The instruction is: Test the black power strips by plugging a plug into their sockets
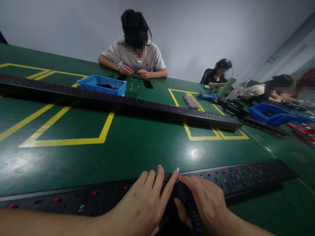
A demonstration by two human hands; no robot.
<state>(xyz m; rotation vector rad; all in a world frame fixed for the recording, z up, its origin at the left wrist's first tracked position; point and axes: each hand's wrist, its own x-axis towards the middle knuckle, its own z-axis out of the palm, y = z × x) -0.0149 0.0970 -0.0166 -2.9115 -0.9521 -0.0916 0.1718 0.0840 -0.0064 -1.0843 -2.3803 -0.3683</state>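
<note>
A long black power strip (242, 175) with red buttons lies across the near edge of the green table. My left hand (145, 200) rests over its middle, fingers spread and pointing away from me. Close beside it on the right, my right hand (203, 196) is wrapped round a black plug with a ribbed cable (195, 223), held against the strip. The plug's far end is hidden between the two hands.
Another long black strip (147, 109) crosses the table farther off. Behind it are a blue tray (103, 84) and a person (137, 55) handling small parts. At the right lie a blue bin (270, 114), a blue tool (208, 96) and more people. Yellow tape marks the table.
</note>
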